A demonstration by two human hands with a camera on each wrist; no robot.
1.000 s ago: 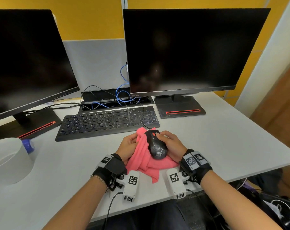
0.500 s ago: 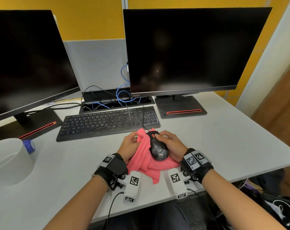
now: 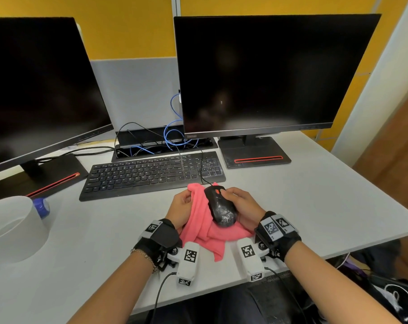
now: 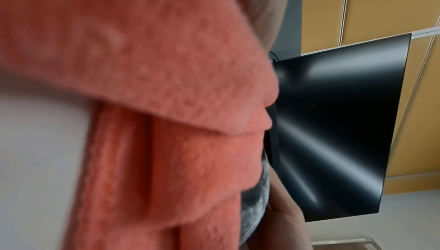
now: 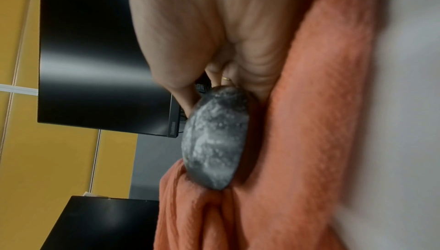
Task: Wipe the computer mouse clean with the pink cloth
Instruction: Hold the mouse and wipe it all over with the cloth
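A black wired mouse [image 3: 220,206] with a red wheel and whitish smears on its back lies on the pink cloth [image 3: 199,224], in front of the keyboard. My right hand [image 3: 241,203] grips the mouse from its right side, fingers curled over its front. My left hand [image 3: 183,205] holds a bunched fold of the cloth against the mouse's left side. In the right wrist view the smeared mouse [image 5: 214,137] sits against the cloth [image 5: 309,122]. The left wrist view is mostly filled by blurred cloth [image 4: 154,84], with a sliver of the mouse [image 4: 256,205].
A black keyboard [image 3: 151,175] lies just beyond the hands, with two dark monitors [image 3: 266,73] behind it and cables [image 3: 172,136] between. A white roll [image 3: 11,228] and a blue-capped item [image 3: 41,206] stand at the left. The desk edge [image 3: 221,286] is close to my wrists.
The mouse has tilted a little, its front now leaning left. My left hand has shifted the cloth slightly up along the mouse's left side. Both hands stay in place.
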